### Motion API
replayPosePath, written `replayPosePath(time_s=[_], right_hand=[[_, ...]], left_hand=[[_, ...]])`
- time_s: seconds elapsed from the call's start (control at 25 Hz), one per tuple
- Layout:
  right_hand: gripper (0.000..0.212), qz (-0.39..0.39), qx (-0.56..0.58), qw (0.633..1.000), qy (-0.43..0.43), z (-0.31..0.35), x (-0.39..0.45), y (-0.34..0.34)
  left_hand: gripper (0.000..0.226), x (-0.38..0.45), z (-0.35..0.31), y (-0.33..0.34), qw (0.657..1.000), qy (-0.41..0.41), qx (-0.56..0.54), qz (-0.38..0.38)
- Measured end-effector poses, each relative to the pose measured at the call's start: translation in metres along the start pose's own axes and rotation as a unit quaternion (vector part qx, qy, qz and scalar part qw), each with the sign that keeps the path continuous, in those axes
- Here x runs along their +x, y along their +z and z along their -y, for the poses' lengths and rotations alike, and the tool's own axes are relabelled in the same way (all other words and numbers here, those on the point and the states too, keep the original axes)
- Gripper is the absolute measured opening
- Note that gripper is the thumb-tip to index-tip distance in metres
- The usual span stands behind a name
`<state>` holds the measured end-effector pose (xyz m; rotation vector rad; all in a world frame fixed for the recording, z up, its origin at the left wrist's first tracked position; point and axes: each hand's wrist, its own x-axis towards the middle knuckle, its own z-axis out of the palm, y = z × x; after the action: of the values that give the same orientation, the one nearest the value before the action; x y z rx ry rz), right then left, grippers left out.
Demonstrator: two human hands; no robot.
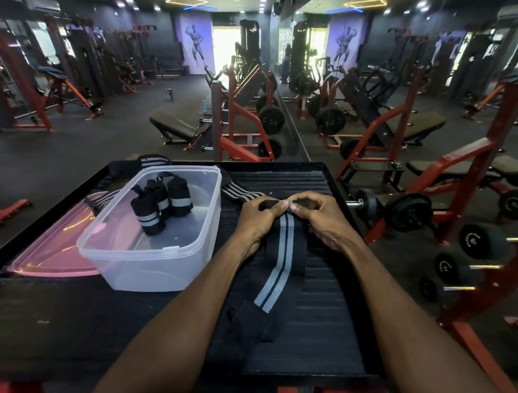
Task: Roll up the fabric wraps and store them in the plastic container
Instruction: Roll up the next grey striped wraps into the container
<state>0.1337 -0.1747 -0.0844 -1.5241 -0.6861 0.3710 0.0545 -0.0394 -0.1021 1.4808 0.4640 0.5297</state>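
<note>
Nowhere could I read any writing. Both hands, left hand (258,215) and right hand (319,216), curled their fingers onto the far end of a black grey-striped wrap (279,256) lying on the black platform (328,342). Just left stood the plastic container (148,259), three rolled wraps (162,202) inside.

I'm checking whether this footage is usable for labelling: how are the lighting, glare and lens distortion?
Head view: dim gym, but the hands and the striped wrap read sharply; pink glare streaks the lid beside the container; the far doorway is blown out; wide-angle bending curves the edges.
</note>
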Motion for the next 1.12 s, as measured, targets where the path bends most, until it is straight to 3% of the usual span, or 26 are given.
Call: replayPosePath(time_s=[0.16,0.28,0.52,0.76,0.84,1.0,1.12], right_hand=[[0.013,-0.008,-0.034,0.999,0.011,-0.0002,0.0009,-0.0015],[0.014,-0.032,-0.036,0.999,-0.018,0.0024,-0.0003,-0.0014],[0.012,-0.010,-0.043,0.999,0.007,0.0003,0.0002,-0.0001],[0.022,-0.041,-0.019,0.998,-0.049,0.0027,0.0018,-0.0021],[0.024,-0.029,0.010,0.999,-0.045,0.0037,0.0018,-0.0017],[0.013,-0.014,0.008,1.000,-0.002,0.0048,0.0002,-0.0006],[0.009,-0.032,-0.025,0.999,-0.024,0.0019,0.0019,-0.0036]], left_hand=[[0.011,-0.0033,-0.0003,0.0019,1.000,0.021,-0.018,0.005],[0.024,-0.0038,-0.0022,0.0008,0.995,-0.034,-0.084,0.035],[0.012,-0.0012,-0.0007,-0.0030,1.000,0.006,-0.007,-0.028],[0.012,-0.0080,-0.0080,-0.0009,0.998,-0.043,-0.038,0.004],[0.009,-0.0065,-0.0064,-0.0019,0.999,-0.022,-0.030,-0.005],[0.009,-0.0058,-0.0044,-0.0046,1.000,0.022,0.004,-0.012],[0.005,-0.0073,-0.0053,-0.0031,1.000,0.007,0.005,0.008]])
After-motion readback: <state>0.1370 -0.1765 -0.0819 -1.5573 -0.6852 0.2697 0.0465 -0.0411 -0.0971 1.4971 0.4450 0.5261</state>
